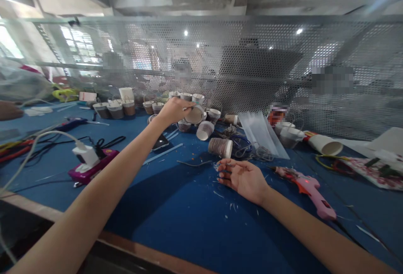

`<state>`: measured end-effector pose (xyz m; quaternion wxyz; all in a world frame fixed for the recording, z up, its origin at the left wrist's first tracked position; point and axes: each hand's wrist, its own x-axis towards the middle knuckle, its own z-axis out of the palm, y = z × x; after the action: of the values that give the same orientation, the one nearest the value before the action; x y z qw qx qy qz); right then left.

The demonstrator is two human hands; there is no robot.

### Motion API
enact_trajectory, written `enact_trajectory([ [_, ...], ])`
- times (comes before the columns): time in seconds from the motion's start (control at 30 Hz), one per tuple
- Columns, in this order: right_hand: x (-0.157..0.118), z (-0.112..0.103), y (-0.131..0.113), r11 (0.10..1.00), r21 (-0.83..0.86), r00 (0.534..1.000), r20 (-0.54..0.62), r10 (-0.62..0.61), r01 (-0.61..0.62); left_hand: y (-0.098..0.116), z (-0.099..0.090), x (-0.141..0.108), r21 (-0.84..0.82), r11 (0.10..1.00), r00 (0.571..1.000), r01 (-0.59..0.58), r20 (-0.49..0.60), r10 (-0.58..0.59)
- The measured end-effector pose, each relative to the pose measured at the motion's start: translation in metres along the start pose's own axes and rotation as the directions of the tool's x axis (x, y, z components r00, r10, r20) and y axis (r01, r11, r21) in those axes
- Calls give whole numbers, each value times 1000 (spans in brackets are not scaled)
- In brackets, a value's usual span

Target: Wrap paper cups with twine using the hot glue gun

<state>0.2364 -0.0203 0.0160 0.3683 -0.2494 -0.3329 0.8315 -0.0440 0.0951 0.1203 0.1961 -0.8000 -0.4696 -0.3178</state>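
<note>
My left hand reaches out to a cluster of small cups at the back of the table, its fingers closed at the rim of a paper cup tilted with its round end toward me. My right hand rests palm up, fingers loosely apart, with nothing clearly in it. Just beyond its fingertips lies a cup wrapped in brown-grey cord, on its side. Another wrapped cup is tipped over behind that one. A short piece of cord lies to the left of my right hand.
A pink glue gun lies right of my right hand, its red light on. Clear plastic sheets and tangled cord are behind it. At left sit a purple power strip, a phone and several handled cups. A perforated metal screen stands behind.
</note>
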Motion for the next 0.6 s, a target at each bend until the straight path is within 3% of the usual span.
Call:
enact_trajectory([
  [0.13, 1, -1, 0, 1000, -11, 1000, 6, 0, 0, 4, -3, 3, 16, 986, 981, 164, 107, -165],
  [0.27, 1, -2, 0, 1000, -17, 1000, 10, 3, -3, 3, -6, 4, -134, 917, 908, 375, 253, -334],
  [0.33, 0, -1, 0, 1000, -23, 1000, -1, 6, -6, 4, -7, 4, -169, 901, 899, 399, 268, -347],
  [0.4, -1, 1, 1, 999, -35, 1000, -15, -6, 6, 5, -9, 3, -143, 934, 930, 329, 223, -293],
  [0.5, -3, 4, 6, 977, -107, 980, -56, -193, 186, 7, -11, 4, -96, 967, 960, 237, 172, -219],
  [0.6, -2, 4, 12, 861, -269, 859, -167, -484, 432, 3, -9, 5, -72, 954, 939, 292, 210, -272],
])
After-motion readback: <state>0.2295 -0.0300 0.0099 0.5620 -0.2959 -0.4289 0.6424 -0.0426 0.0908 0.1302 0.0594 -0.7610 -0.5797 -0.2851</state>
